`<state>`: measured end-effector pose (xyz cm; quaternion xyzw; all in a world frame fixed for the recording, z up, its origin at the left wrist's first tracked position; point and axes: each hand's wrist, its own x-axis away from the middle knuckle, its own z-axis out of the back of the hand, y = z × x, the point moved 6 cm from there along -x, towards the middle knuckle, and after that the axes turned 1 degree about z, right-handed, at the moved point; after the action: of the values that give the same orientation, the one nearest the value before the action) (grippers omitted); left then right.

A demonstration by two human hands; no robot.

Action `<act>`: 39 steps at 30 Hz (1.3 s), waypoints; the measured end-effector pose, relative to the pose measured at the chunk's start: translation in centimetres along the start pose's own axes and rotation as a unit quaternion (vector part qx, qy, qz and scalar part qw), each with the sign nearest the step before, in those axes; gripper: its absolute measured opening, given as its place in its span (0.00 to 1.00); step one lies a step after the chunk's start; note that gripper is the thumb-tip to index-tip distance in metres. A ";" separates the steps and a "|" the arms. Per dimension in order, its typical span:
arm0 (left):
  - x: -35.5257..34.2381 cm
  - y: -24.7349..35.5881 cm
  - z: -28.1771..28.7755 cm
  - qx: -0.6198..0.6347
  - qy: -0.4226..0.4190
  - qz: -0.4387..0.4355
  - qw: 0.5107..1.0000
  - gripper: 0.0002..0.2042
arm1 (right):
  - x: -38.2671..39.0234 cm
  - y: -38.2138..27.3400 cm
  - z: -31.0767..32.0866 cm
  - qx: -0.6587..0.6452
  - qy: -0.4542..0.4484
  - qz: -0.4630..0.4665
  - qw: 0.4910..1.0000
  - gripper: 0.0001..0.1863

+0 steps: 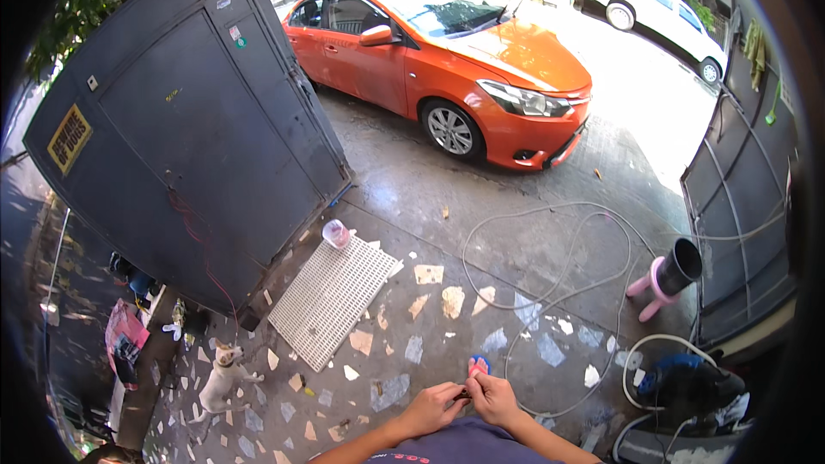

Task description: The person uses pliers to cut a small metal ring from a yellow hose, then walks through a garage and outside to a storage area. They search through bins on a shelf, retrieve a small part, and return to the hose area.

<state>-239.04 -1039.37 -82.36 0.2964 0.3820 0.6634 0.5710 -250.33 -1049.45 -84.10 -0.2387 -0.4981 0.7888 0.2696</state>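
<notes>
Close to my body at the lower middle, my left hand (pixel 432 407) and my right hand (pixel 495 399) meet with their fingers curled in. Something small and dark shows between the fingertips, too small to name. Just beyond the hands a foot in a blue and red flip-flop (pixel 479 366) stands on the paving. A white dog (pixel 225 380) with a collar is to the left, its head turned up. Farther off on that side lies a cream slatted plastic mat (pixel 331 305), with a clear pinkish tub (pixel 336 235) at its far end.
An orange car (pixel 412 60) stands beyond the dark metal gate leaf (pixel 198 129). A hose (pixel 468 241) loops over the ground at the right. Near it are a black bucket (pixel 681 265) on a pink stool (pixel 655 290) and a blue and black machine (pixel 692 387). A white vehicle (pixel 653 9) is parked outside.
</notes>
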 end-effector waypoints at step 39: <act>-92.4 -43.9 67.1 0.124 0.061 0.135 0.981 0.17 | -125.5 5.2 -6.9 0.060 -0.188 0.091 0.976 0.13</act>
<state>-144.20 -1116.57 -79.77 0.3728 0.4517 0.6990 0.4104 -153.84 -1130.01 -78.02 -0.1137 -0.4682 0.8692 0.1116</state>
